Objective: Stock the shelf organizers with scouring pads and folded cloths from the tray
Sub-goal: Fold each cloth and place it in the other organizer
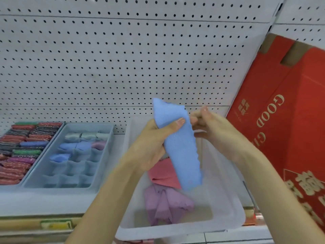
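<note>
My left hand [154,143] grips a blue cloth [179,148], folded into a long strip, above the clear plastic tray [228,221]. My right hand [209,125] hovers just right of the cloth's top with fingers curled; whether it touches the cloth is unclear. In the tray lie a pink cloth [163,175] and a lilac cloth [165,205]. To the left stands a grey divided organizer [105,166] with rolled cloths in its far cells. Further left, a second organizer [19,150] is packed with glittery scouring pads.
A red cardboard gift box [281,106] leans against the pegboard back wall [123,59] at the right, close to my right arm. The shelf's front edge carries a yellow price label [56,224].
</note>
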